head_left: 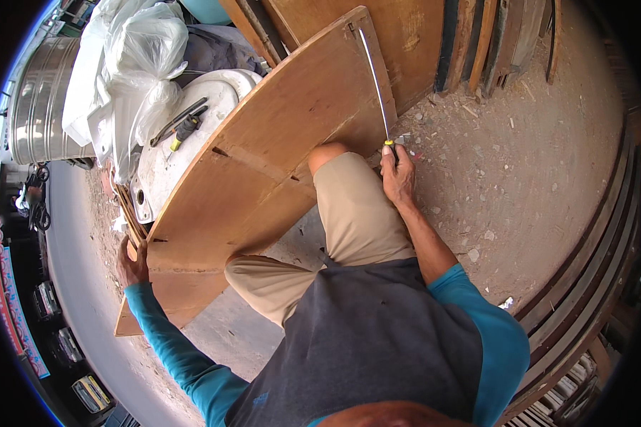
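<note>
My right hand (399,174) is closed round the yellow-and-black handle of a long screwdriver (374,80). Its thin metal shaft points away from me, and the tip lies near the far corner of a large brown wooden panel (278,135); whether it touches cannot be made out. The panel stands tilted before my knees, with dark slots and faint joint lines on its face. At its left end my left hand (132,265) grips the edge, thumb and fingers on either side. Beyond the panel, pliers (179,121) and a yellow-and-black tool (185,132) lie on a stained white surface (157,174).
White plastic bags (135,57) and a metal drum (44,99) stand at the far left. Upright boards (491,43) lean at the back, and long wooden strips (577,285) line the right side. Rubble dots the dirt ground (506,164); a road (85,285) runs along the left.
</note>
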The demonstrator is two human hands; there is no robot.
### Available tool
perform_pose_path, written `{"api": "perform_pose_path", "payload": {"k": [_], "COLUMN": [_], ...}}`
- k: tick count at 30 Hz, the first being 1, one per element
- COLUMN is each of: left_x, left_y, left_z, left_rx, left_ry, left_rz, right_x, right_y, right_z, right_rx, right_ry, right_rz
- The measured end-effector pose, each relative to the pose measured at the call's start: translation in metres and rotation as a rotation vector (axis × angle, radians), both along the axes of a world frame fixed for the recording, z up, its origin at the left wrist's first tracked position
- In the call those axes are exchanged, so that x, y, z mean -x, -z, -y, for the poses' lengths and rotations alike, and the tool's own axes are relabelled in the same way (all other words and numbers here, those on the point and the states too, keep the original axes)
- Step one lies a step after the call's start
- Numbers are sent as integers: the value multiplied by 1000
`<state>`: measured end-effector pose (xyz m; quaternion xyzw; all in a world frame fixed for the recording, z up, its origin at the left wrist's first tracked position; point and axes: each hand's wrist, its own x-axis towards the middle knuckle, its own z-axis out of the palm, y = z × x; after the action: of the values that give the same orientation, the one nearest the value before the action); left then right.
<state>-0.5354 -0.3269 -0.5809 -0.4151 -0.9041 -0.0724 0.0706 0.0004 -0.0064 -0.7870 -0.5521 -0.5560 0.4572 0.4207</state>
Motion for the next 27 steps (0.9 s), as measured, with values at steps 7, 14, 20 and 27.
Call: {"api": "perform_pose_path", "payload": {"k": [7,14,20,27], "left_x": [-218,-357,-370,-368], "left_y": [-7,81,114,120], "left_z": [-267,-420,-473,-475], "left_rx": [-284,-241,-253,-337], "left_ry": [632,792,579,549], "left_rz": [363,743,658,877], "right_x": [11,8,-4,-16], "right_y": [25,29,47,67], "right_z": [-13,-17,-35,-64], "right_rx": [-28,-79,-134,12], "right_ry": [38,19,-50,-158], "right_rz": [-50,-44,-70,-144]}}
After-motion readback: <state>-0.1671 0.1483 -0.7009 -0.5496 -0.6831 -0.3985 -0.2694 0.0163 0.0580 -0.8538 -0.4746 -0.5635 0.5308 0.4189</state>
